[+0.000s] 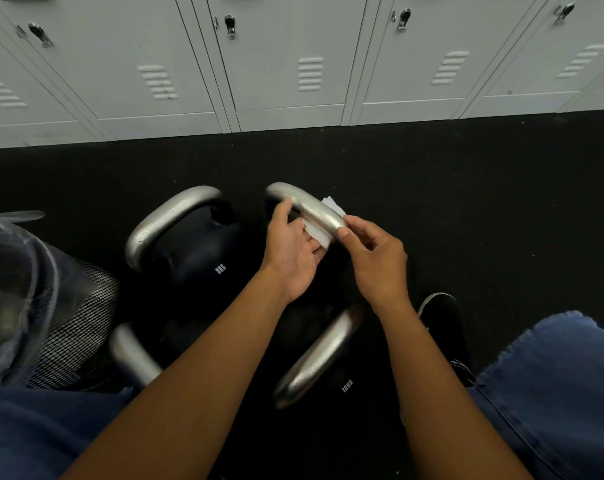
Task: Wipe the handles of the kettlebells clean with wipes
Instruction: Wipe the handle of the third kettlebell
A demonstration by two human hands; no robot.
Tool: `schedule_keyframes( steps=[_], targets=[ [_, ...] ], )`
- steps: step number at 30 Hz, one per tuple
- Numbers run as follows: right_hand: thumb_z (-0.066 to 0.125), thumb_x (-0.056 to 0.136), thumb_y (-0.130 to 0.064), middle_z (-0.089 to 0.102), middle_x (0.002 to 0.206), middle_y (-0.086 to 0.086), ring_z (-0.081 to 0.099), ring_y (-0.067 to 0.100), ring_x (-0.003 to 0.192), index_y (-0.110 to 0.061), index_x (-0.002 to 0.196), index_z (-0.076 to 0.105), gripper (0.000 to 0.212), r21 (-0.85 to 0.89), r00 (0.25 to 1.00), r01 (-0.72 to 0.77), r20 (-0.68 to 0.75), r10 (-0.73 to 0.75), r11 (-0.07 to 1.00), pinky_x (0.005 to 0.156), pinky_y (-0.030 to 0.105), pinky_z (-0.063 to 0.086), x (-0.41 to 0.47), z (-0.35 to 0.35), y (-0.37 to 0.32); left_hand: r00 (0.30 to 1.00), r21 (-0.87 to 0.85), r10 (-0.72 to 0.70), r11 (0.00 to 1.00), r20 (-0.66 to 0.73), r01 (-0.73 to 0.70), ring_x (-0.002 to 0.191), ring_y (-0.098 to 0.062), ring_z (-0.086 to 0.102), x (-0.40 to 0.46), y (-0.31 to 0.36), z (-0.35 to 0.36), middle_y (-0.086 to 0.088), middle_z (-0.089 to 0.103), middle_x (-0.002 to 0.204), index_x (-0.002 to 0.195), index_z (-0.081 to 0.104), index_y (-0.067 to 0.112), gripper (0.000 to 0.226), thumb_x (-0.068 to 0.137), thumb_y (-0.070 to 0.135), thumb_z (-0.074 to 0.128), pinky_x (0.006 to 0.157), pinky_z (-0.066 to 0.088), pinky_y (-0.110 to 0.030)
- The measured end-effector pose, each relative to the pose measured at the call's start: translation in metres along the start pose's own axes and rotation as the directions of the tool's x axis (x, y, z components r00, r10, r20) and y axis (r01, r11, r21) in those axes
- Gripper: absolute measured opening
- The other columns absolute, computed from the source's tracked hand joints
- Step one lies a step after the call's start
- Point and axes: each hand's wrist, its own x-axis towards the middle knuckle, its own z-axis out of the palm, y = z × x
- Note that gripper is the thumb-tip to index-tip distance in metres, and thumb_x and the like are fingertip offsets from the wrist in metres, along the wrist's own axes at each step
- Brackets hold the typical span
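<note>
Two bare forearms reach forward from the bottom edge, over blue-trousered knees, toward the far kettlebell's silver handle [307,206] on the black floor [466,188]. The left hand [293,254], palm up beneath the bar, presses a white wipe [316,232] against its underside with curled fingers. The right hand [376,261] pinches the handle's near end, thumb on top. A kettlebell marked 8KG [203,251] stands just left

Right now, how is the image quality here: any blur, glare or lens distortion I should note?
Head view: wide-angle bending curves the lockers and floor edge; the near-left kettlebell handle is motion-blurred; overhead light glares off the handle being wiped; the black floor swallows the kettlebell bodies; both hands, left hand and right hand, and the wipe stay fairly sharp.
</note>
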Motion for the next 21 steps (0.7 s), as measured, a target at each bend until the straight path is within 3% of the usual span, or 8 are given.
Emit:
schedule_keyframes(
  steps=[3, 10, 15, 19, 21],
  targets=[
    [0.073, 0.096, -0.025, 0.073, 0.116, -0.015, 0.066, -0.004, 0.108, -0.027, 0.127, 0.073, 0.031, 0.003, 1.0, 0.007, -0.015, -0.007, 1.0, 0.102, 0.026, 0.054, -0.001, 0.001, 0.001, 0.998, -0.017, 0.055, 0.998, -0.012, -0.056, 0.13, -0.025, 0.059, 0.002, -0.001, 0.002, -0.015, 0.067, 0.133, 0.144, 0.054, 0.009, 0.081, 0.1, 0.07, 0.026, 0.12, 0.035, -0.039],
    [0.075, 0.094, -0.019, 0.076, 0.108, -0.012, 0.07, -0.003, 0.102, -0.024, 0.119, 0.075, 0.026, 0.173, 0.997, -0.043, -0.05, 0.053, 0.984, 0.09, 0.02, 0.057, -0.004, 0.001, 0.006, 0.998, 0.077, 0.05, 0.996, 0.045, -0.053, 0.145, -0.016, 0.041, 0.004, -0.03, 0.011, -0.007, 0.053, 0.151, 0.153, 0.044, 0.02, 0.084, 0.097, 0.077, 0.016, 0.127, 0.017, -0.039],
    [0.08, 0.09, -0.018, 0.075, 0.113, -0.007, 0.071, -0.002, 0.103, -0.02, 0.123, 0.073, 0.034, 0.288, 0.987, -0.104, -0.091, 0.135, 0.952, 0.085, 0.016, 0.056, -0.003, 0.002, 0.011, 0.994, -0.083, 0.104, 0.991, -0.042, -0.107, 0.146, -0.023, 0.041, 0.009, -0.021, 0.01, -0.012, 0.05, 0.153, 0.155, 0.04, 0.015, 0.09, 0.095, 0.078, 0.019, 0.126, 0.018, -0.04],
    [0.078, 0.091, -0.013, 0.075, 0.115, -0.003, 0.071, 0.006, 0.109, -0.02, 0.121, 0.073, 0.032, 0.385, 0.976, -0.167, -0.064, 0.207, 0.908, 0.094, 0.025, 0.057, -0.002, 0.001, 0.016, 0.983, 0.092, 0.116, 0.99, -0.139, -0.104, 0.154, -0.018, 0.024, 0.005, -0.028, 0.022, -0.006, 0.03, 0.166, 0.161, 0.026, 0.023, 0.099, 0.085, 0.085, 0.026, 0.128, 0.009, -0.042],
    [0.073, 0.094, -0.01, 0.077, 0.113, 0.0, 0.072, 0.012, 0.108, -0.018, 0.119, 0.073, 0.027, 0.458, 0.967, -0.203, -0.047, 0.252, 0.865, 0.094, 0.028, 0.057, -0.001, -0.002, 0.017, 0.987, 0.226, 0.11, 0.971, -0.116, -0.081, 0.154, -0.011, 0.022, 0.003, -0.036, 0.024, -0.003, 0.027, 0.167, 0.161, 0.025, 0.022, 0.101, 0.083, 0.087, 0.027, 0.127, 0.01, -0.037]
  ],
)
